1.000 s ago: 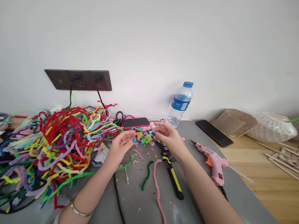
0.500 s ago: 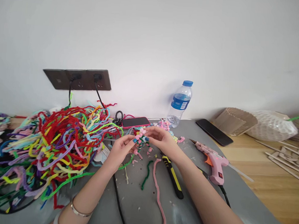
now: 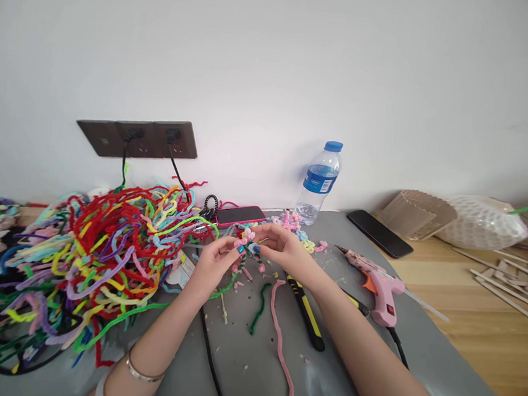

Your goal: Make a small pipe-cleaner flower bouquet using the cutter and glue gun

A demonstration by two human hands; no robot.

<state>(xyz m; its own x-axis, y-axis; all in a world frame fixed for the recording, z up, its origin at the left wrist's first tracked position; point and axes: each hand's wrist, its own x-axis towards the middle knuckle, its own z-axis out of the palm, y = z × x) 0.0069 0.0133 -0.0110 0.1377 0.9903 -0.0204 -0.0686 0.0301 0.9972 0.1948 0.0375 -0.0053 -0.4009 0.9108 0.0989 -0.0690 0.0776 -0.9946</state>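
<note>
Pinching a small flower piece (image 3: 245,239), fuzzy and knobbly, pink and pale with dark-green bent stems, between thumb and fingers of the left hand (image 3: 216,264); closing narrowly on its right side with the right hand (image 3: 285,251). Held in the middle, just above the grey tabletop (image 3: 251,384), on the near side of a red-cased phone (image 3: 241,216). Cannot tell how tightly either hand presses.

Heaped at left: soft, curling pipe cleaners (image 3: 119,254) in red, purple, yellow and green, too tangled to count. Bunched at the far middle, beyond the right hand: one lumpy pastel cluster (image 3: 289,221). Lying nearer than the hands: one long, wavy pink strip (image 3: 278,338) and one short dark-green strip (image 3: 260,309), both fuzzy.

Counting also two hard yellow-and-black handles (image 3: 305,315), near the right forearm and partly hidden by it; one smooth pink glue gun (image 3: 384,291) at right; one clear plastic bottle (image 3: 319,181), blue-capped, by the far wall; two flat phones in all, with the black phone (image 3: 379,233) at far right. Strewn farther right on grained wood: several thin, pale sticks (image 3: 505,296).
</note>
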